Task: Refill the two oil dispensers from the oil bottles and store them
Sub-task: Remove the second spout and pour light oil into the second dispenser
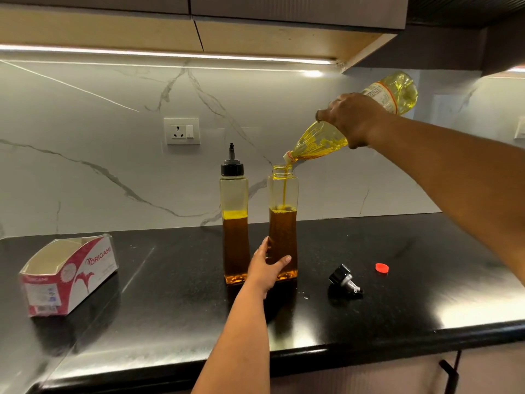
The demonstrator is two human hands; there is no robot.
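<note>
On the black countertop (369, 314), the left hand (265, 268) wraps the open oil dispenser (283, 223) low down, apparently to steady it, while the right hand (350, 118) grips the tilted oil bottle (321, 143) above its mouth, pouring.

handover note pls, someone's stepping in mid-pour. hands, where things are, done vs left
Right hand grips the tilted clear plastic oil bottle, pouring a thin stream into the open square dispenser.
Left hand holds that dispenser low on its body, upright on the black countertop.
Its black spout cap and the bottle's red cap lie to the right.
Second dispenser, black-capped, stands beside it, similar oil level.
Done: open dispenser about half full.
Left: finish filling, recap both, see to the second dispenser, store.
</note>
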